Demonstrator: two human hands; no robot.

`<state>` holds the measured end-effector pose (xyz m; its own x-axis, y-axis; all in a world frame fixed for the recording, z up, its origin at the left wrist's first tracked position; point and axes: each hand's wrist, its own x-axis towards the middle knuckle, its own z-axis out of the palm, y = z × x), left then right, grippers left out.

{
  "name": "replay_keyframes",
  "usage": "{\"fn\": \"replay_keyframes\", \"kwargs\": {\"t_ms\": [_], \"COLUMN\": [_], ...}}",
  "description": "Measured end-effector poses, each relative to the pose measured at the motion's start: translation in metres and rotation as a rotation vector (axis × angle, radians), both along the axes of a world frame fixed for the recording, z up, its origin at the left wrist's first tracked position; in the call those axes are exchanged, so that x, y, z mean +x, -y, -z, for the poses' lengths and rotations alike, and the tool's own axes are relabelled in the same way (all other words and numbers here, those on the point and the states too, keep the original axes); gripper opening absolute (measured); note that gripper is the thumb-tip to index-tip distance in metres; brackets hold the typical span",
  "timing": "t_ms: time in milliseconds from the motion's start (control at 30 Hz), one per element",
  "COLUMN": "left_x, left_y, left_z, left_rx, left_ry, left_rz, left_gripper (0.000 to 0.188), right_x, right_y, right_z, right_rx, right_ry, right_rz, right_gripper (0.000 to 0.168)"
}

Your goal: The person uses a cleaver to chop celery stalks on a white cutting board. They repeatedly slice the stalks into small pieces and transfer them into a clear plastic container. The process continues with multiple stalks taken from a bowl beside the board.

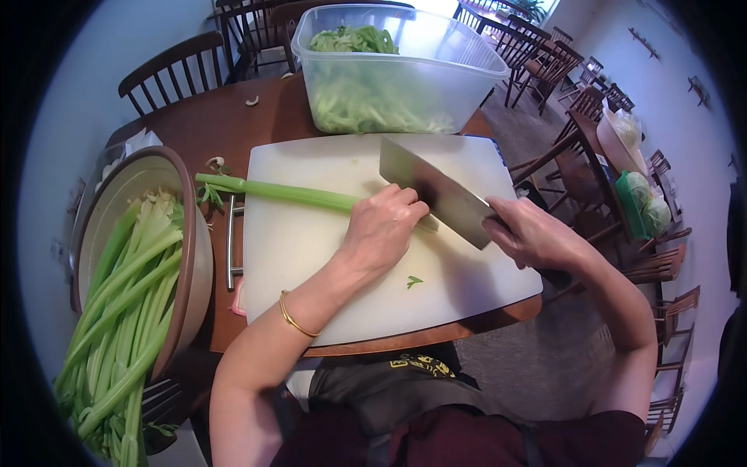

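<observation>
On a white plastic cutting board [303,274] lies a long celery stalk [297,195], its left end reaching past the board's edge. My left hand [385,225] grips the stalk near its right end, fingertips bent down. A cleaver [435,192] with a broad metal blade is in my right hand [522,230], its blade slanting close beside my left fingers. Whether the blade touches the celery is hidden. A small green leaf [414,282] rests on the board below my left hand.
Behind the board stands a clear plastic tub [402,87] holding cut celery. A large brown-rimmed bowl [189,245] with long celery stalks [125,315] is at the left. Between bowl and board is a metal handle [230,242]. Cabbages [653,216] sit on another table at right, among wooden chairs.
</observation>
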<state>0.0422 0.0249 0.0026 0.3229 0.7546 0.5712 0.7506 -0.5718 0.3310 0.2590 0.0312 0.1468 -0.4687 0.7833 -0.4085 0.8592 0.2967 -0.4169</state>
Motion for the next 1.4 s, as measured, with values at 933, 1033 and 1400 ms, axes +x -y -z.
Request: {"fn": "replay_keyframes", "kwargs": {"t_ms": [933,1033,1400], "left_x": [-0.011,-0.007,-0.011], "left_y": [-0.001,0.007,0.007], "left_z": [0.006,-0.004,-0.005], "left_rx": [-0.015,-0.002,0.034], "left_ry": [0.141,0.012,0.088], "left_rz": [0.066,-0.017,-0.023], "left_gripper": [0.014,0.015,0.016], "right_x": [-0.008,-0.009,-0.021], "right_y": [0.000,0.017,-0.010], "right_z": [0.019,0.014,0.036], "right_rx": [0.043,0.045,0.079], "right_ry": [-0.072,-0.015,-0.155], "right_rz": [0.031,0.047,0.059], "right_gripper": [0.021,0.020,0.024]}}
